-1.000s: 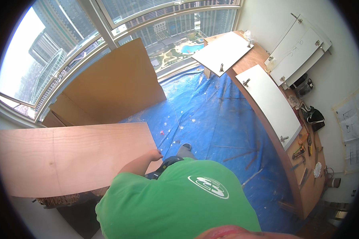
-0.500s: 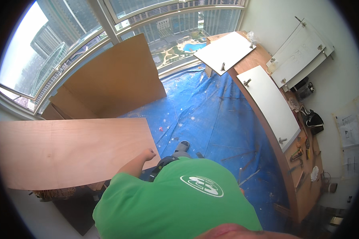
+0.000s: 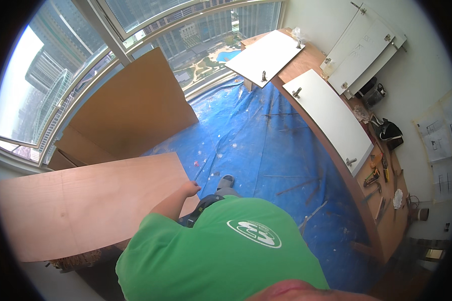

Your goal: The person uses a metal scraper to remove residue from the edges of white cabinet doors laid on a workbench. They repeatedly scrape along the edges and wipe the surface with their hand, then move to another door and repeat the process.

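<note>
My left hand [image 3: 191,188] is beside the right edge of a large pale plywood sheet [image 3: 85,200], forearm stretched over it, fingers curled; what they grip, if anything, is too small to make out. My body in a green shirt hides my right hand. A foot in a grey slipper [image 3: 226,180] stands on blue sheeting just past the hand.
Blue floor sheeting [image 3: 256,145] spreads between a brown board [image 3: 125,105] leaning at the windows and a long wooden bench [image 3: 391,231] carrying white hinged panels [image 3: 329,118] and scattered tools [image 3: 374,178]. More white panels [image 3: 361,50] lean against the right wall, near taped drawings [image 3: 432,135].
The view has shifted slightly. The plywood sheet moved up in the picture, then back down with a slight change of tilt; my left hand stays by its right edge.
</note>
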Demonstrator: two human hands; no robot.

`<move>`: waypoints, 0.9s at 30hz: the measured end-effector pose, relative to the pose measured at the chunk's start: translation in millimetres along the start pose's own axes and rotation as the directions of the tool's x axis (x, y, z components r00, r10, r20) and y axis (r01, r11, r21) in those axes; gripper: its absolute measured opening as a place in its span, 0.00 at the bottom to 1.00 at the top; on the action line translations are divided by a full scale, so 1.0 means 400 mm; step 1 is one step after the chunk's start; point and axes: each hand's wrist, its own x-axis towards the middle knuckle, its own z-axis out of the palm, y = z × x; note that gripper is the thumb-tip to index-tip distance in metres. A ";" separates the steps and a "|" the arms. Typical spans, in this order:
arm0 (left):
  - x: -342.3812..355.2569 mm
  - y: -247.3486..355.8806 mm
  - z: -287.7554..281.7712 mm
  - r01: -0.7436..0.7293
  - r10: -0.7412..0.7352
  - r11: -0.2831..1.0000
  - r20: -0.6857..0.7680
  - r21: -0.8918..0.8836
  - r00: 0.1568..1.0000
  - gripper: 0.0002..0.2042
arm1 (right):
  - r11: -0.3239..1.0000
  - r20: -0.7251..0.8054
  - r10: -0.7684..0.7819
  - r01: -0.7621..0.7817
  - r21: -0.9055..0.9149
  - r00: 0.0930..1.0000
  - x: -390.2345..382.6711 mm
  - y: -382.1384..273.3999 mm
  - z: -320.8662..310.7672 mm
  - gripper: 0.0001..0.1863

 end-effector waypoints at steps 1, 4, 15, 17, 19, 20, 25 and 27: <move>0.011 0.012 -0.006 -0.009 0.009 1.000 -0.004 0.013 1.000 0.21 | 1.000 0.004 0.004 -0.004 0.004 1.000 0.000 0.004 0.002 0.14; 0.032 0.085 -0.028 -0.059 0.059 0.998 0.010 0.030 0.998 0.21 | 1.000 -0.011 0.016 -0.016 0.023 1.000 -0.002 0.028 -0.008 0.14; 0.026 0.108 -0.002 -0.071 0.067 0.995 0.058 0.071 0.996 0.22 | 0.997 -0.023 0.045 -0.044 0.059 0.999 -0.009 0.101 -0.017 0.15; 0.020 0.086 0.005 -0.049 0.045 0.996 0.043 0.074 0.998 0.22 | 0.997 -0.023 0.045 -0.043 0.061 0.999 -0.005 0.125 -0.020 0.16; 0.014 0.060 0.013 -0.036 0.034 0.997 0.037 0.072 0.999 0.21 | 0.998 -0.026 0.034 -0.033 0.062 0.999 0.001 0.152 -0.022 0.16; 0.016 0.054 0.017 -0.033 0.031 0.997 0.035 0.070 0.999 0.21 | 0.998 -0.035 0.016 -0.014 0.061 0.999 0.012 0.175 -0.025 0.16; 0.014 0.033 0.015 -0.041 0.036 0.994 0.052 0.098 0.998 0.21 | 0.995 0.003 0.044 -0.044 0.090 0.999 0.019 0.166 -0.040 0.16; 0.009 0.034 0.015 -0.043 0.038 0.995 0.046 0.094 0.998 0.21 | 0.988 0.022 0.128 -0.129 0.089 0.992 -0.071 0.061 -0.031 0.16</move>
